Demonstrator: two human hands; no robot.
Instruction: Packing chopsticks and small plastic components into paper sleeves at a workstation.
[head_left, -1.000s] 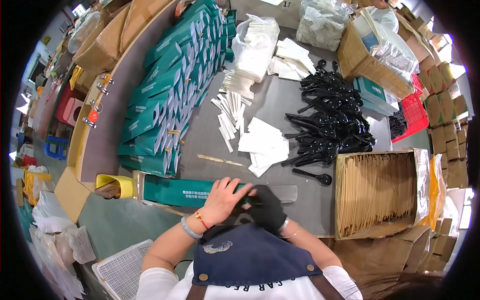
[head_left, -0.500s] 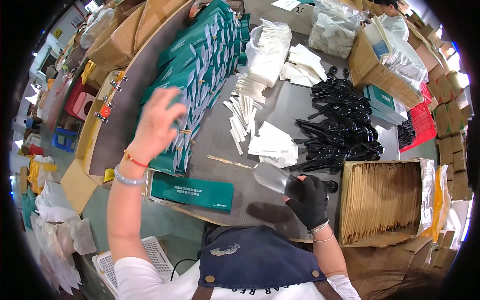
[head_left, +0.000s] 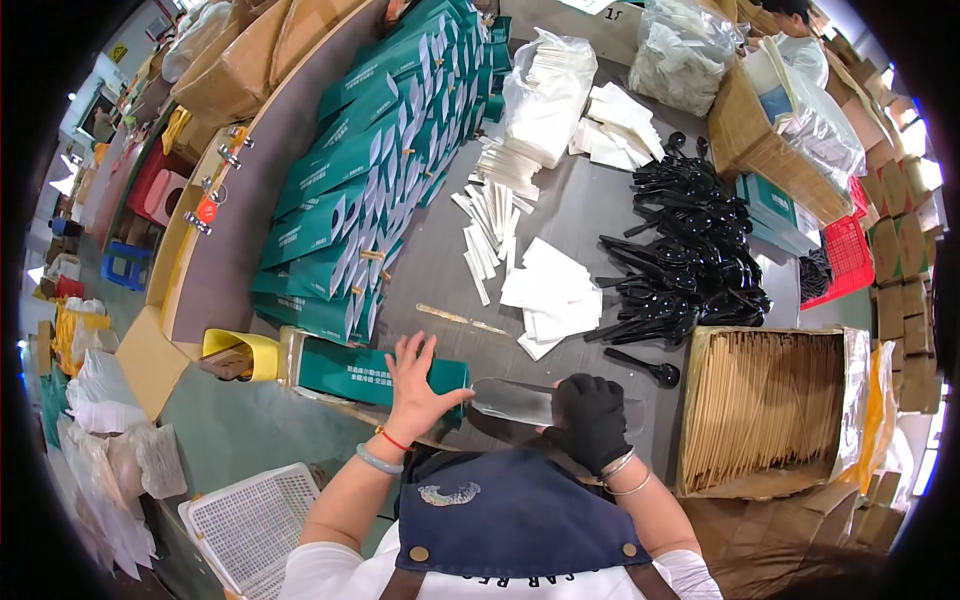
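Note:
My right hand (head_left: 592, 418), in a black fingerless glove, is closed round a long, clear plastic piece (head_left: 510, 402) with a rounded end, held low over the table's near edge. Whether it is a bag or a stiff holder I cannot tell. My bare left hand (head_left: 420, 388) has its fingers spread over a flat green printed packet (head_left: 335, 368). Its thumb reaches to the left end of the clear plastic. A single black spoon (head_left: 645, 367) lies just beyond my right hand.
Overlapping green packets (head_left: 330, 215) fill the table's left side. White paper packets (head_left: 548, 290) lie in the middle, black spoons (head_left: 690, 240) to their right. At the near right stands a carton of thin wooden sticks (head_left: 765, 410). A yellow container (head_left: 245, 355) sits left of the green packet.
My left hand has come down and right from the rows of green packets to the near packet. My right hand and the clear plastic have shifted slightly left and nearer, and the plastic lies more level.

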